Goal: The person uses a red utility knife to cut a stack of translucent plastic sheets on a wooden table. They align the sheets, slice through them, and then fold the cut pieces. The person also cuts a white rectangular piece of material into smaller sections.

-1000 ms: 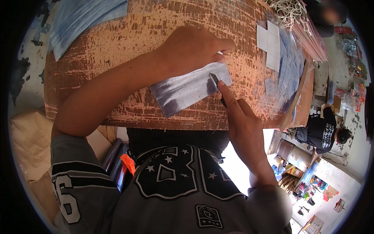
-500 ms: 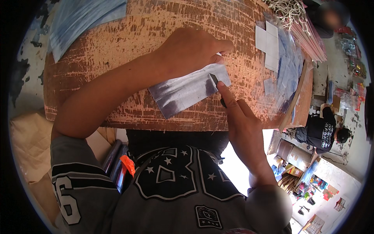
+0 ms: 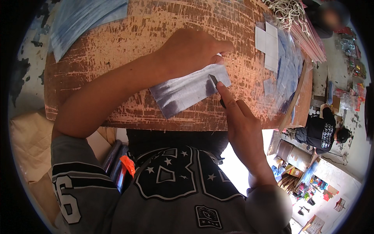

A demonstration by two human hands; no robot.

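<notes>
On the worn wooden table lies a shiny grey-and-white plastic sheet [image 3: 183, 91], roughly rectangular and set at a slant. My left hand [image 3: 193, 48] reaches across from the left and holds its far edge, fingers bent, with a pale bit showing between thumb and forefinger. In my right hand [image 3: 243, 117] is a knife [image 3: 213, 80], gripped with the forefinger stretched along its back. The dark blade lies over the right part of the sheet, tip pointing away from me. Most of the handle is hidden inside my palm.
Bluish plastic sheets [image 3: 87, 21] lie at the far left of the table [image 3: 140, 35]. To the right are white card strips [image 3: 271, 46], more clear film [image 3: 290, 66], a wooden stick [image 3: 295, 95] and pink bundles with string [image 3: 286, 11]. A person in black [image 3: 321, 128] is off to the right.
Almost nothing differs. The knife and my right hand have shifted very slightly left; my left hand and the sheet keep their places.
</notes>
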